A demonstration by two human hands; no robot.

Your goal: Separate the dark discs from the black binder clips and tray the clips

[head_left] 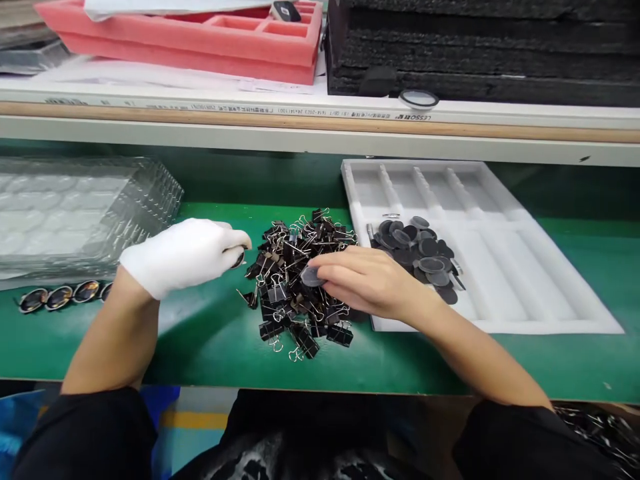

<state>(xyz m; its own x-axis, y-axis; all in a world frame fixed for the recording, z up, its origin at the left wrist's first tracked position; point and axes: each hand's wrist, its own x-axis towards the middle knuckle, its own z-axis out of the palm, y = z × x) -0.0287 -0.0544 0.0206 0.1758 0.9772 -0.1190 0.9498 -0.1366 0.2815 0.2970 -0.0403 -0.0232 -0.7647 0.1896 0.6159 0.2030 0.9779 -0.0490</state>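
Observation:
My left hand (187, 255), in a white glove with bare fingertips, is closed on a small dark round piece (239, 259), mostly hidden by the fingers. My bare right hand (367, 280) pinches a grey translucent disc (311, 276) over the right part of a heap of black binder clips (279, 291). The clips lie on the green table (210, 353) between the two hands. To the right of my right hand, several dark grey discs (429, 248) are piled in a white compartment tray (545, 327).
Stacked clear plastic trays (65, 213) stand at the left, with a row of round dark lenses (59, 297) before them. Above runs a shelf edge (250, 130) bearing a pink foam tray (190, 47), black foam blocks (475, 60) and one round disc (419, 99).

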